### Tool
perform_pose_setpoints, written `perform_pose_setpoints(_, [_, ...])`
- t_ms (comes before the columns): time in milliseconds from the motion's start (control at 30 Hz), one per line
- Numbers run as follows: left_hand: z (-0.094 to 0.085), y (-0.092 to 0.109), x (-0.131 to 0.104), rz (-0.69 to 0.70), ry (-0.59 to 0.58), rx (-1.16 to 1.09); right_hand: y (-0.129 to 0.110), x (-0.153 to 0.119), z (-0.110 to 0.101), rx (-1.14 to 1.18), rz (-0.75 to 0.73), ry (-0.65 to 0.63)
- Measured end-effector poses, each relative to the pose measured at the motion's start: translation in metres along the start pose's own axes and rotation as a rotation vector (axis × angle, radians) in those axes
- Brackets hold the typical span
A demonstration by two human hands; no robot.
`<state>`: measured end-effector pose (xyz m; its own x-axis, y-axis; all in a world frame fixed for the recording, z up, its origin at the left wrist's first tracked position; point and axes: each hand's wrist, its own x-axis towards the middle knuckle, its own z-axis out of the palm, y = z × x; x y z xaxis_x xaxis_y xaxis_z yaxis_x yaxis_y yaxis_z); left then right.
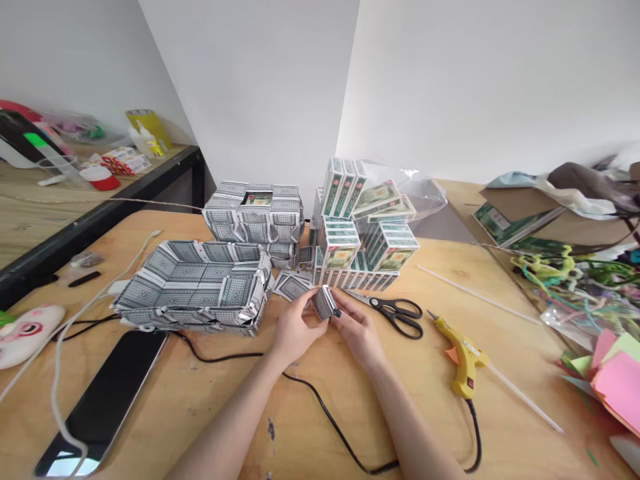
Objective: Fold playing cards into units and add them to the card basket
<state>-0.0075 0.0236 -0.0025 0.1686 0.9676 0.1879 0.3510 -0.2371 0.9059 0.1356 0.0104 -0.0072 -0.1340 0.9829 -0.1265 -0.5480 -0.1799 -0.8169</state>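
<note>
Between my two hands is a small stack of playing cards (324, 303), backs facing me. My left hand (296, 331) grips its left side with fingers and thumb. From the right, my right hand (359, 333) closes its fingers on the same stack; a dark nail shows. Loose playing cards (291, 285) lie on the table just behind my left hand. A tray built of folded cards (190, 293) stands to the left, and a taller block of folded cards (253, 210) is behind it. Boxed card decks (357, 270) are piled up just beyond my hands.
Black-handled scissors (397, 313) and a yellow glue gun (466, 363) lie on the right, with glue sticks (525, 397). A phone (107, 400) and a white cable (57, 373) are at left. Coloured papers (617, 380) sit at the right edge. A black cord (320, 403) runs beneath my forearms.
</note>
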Motion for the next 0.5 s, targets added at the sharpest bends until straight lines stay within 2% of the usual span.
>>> perform_pose_setpoints(200, [0.0009,-0.0043,-0.0014,0.119,0.020,0.256,0.0010,0.0026,0.0029,-0.015,0.012,0.035])
perform_pose_setpoints(500, [0.0015,-0.0050,-0.0030,0.160,0.003,0.308,0.0029,0.0054,-0.0038,0.052,0.072,0.067])
